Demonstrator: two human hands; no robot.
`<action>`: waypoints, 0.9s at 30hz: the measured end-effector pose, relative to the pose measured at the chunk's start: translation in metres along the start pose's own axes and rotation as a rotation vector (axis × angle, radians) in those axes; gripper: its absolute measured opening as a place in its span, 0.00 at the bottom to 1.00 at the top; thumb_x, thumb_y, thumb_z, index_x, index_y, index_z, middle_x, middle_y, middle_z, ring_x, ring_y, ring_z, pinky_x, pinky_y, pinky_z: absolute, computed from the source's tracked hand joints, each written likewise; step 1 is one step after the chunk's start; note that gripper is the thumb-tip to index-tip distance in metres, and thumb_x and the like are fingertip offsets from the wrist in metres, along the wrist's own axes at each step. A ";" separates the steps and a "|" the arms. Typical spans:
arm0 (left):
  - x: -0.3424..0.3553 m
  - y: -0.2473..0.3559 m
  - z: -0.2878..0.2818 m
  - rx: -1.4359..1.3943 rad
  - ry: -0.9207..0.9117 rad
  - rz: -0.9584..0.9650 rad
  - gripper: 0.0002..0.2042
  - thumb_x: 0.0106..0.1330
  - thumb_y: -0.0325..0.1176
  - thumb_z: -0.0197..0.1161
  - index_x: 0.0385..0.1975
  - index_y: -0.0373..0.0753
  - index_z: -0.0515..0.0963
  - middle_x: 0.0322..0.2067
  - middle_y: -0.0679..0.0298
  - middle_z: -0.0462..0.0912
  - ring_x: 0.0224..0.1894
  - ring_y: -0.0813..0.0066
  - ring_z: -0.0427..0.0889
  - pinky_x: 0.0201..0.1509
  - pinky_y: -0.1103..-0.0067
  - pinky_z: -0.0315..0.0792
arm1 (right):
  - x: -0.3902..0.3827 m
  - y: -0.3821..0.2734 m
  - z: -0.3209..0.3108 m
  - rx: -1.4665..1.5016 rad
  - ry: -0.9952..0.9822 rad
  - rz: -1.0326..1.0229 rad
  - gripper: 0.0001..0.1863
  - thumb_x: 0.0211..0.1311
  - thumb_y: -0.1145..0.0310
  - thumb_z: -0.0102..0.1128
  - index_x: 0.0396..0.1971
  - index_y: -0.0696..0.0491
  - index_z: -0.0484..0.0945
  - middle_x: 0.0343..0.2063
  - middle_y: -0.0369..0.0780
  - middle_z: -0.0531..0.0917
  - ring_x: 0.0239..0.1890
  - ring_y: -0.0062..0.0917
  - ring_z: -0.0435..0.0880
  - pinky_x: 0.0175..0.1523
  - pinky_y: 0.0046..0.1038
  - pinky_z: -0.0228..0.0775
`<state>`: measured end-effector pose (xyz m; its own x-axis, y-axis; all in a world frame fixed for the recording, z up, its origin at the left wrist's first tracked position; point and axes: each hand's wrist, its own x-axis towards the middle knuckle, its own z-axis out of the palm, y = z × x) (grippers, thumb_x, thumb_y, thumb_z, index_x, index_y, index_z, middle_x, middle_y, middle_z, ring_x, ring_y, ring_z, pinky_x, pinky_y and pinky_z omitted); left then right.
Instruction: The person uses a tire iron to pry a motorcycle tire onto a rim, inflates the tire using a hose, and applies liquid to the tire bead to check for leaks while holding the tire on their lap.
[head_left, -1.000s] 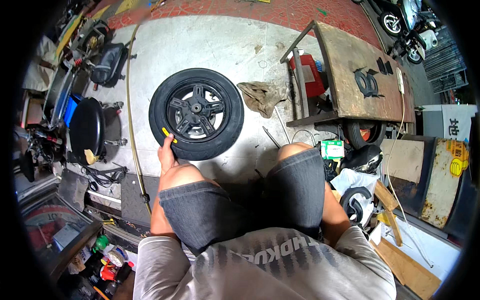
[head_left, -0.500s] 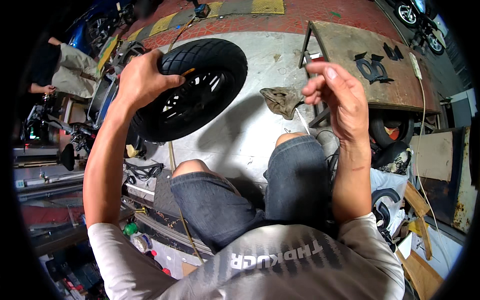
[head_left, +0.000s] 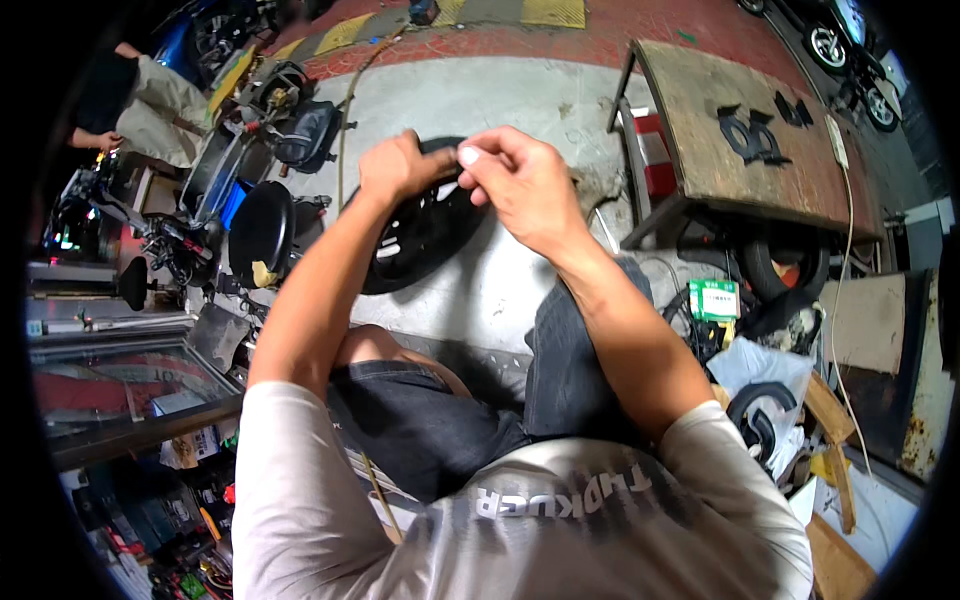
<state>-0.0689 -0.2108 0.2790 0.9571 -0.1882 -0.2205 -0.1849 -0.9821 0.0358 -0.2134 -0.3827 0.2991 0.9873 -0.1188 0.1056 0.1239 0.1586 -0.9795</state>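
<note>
A black motorcycle wheel with its tyre tilts over the pale floor in front of me, partly hidden behind my hands and left forearm. My left hand is over its upper edge, fingers smeared by motion; whether it grips the tyre I cannot tell. Close beside it, my right hand is closed in a pinch, thumb and forefinger pressed together by the left fingertips. Anything between them is too small to make out. Behind the right hand, a brownish rag shows only in part.
At right stands a wooden table bearing black curved parts and a power strip. Below it are a tyre, a green-and-white box and a plastic bag. Far left, a person stands near a black bag.
The wheel looks smaller and lower, and my left hand has shifted right with it. My right hand has swung left, from near the table to beside my left hand.
</note>
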 end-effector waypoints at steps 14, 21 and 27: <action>-0.058 -0.154 0.059 -0.874 0.013 0.072 0.35 0.50 0.36 0.78 0.59 0.30 0.75 0.46 0.56 0.87 0.48 0.69 0.86 0.59 0.70 0.77 | 0.010 0.044 -0.037 -0.726 -0.157 0.136 0.24 0.67 0.49 0.68 0.45 0.57 0.87 0.34 0.47 0.89 0.41 0.40 0.89 0.48 0.40 0.79; -0.059 -0.096 0.028 -0.467 0.068 0.045 0.37 0.45 0.49 0.79 0.49 0.24 0.77 0.41 0.37 0.86 0.46 0.46 0.88 0.54 0.63 0.78 | 0.016 0.047 -0.005 -1.054 -0.522 0.343 0.20 0.71 0.51 0.62 0.46 0.52 0.90 0.47 0.50 0.90 0.55 0.45 0.87 0.60 0.46 0.78; -0.010 -0.096 0.028 -0.577 -0.088 -0.134 0.48 0.46 0.62 0.82 0.48 0.16 0.79 0.43 0.38 0.87 0.45 0.53 0.89 0.52 0.66 0.81 | 0.000 0.090 0.048 -1.003 -0.580 0.389 0.18 0.65 0.63 0.56 0.44 0.59 0.90 0.46 0.54 0.89 0.54 0.49 0.88 0.60 0.45 0.79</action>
<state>-0.0670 -0.1144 0.2503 0.9370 -0.0854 -0.3388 0.1108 -0.8470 0.5200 -0.1976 -0.3213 0.2191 0.8712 0.2635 -0.4143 -0.0681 -0.7708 -0.6334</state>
